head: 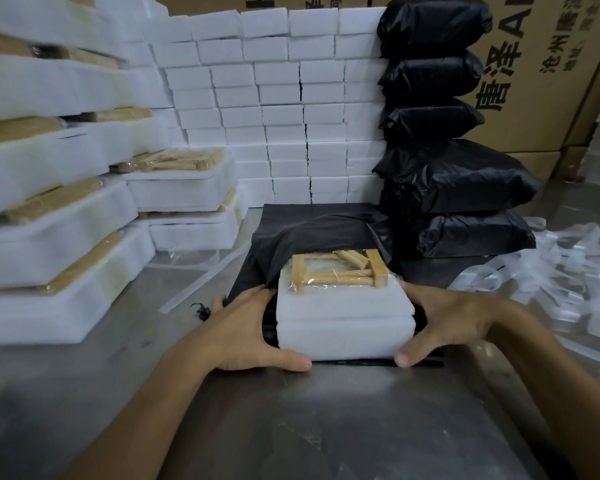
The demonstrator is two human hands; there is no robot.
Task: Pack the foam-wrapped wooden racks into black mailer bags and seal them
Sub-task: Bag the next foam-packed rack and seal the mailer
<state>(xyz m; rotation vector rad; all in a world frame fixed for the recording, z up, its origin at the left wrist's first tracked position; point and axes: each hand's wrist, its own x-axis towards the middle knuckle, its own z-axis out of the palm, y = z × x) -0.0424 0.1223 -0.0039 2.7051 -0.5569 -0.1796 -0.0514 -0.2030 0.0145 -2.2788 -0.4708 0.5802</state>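
Gripped from both sides at desk (84, 368) centre: foam-wrapped rack (343, 323), far end tucked into open black mailer bag (312, 233). Left hand (246, 327) fingers curled round bag edge and foam; right hand (454, 323) clasping foam. Sealed bags (458, 181) stacked at two o'clock, wrapped racks (49, 237) at ten.

Foam-wrapped rack (343, 320): far end concealed inside the black mailer bag (312, 230), extent of insertion not determinable; fingers of left hand (246, 327) and right hand (454, 323) hidden behind the foam sides and bag folds, only the thumbs and backs of the hands showing. Stacked wrapped racks (49, 209) at left: motion-blurred and cropped by the left and top edges, count not determinable. Cardboard cartons (541, 71) at rear: printing cut by the top edge and partly covered by the pile of filled black bags (444, 140), not readable in full; small dark scrap (201, 310) on the table, identity too small to tell.
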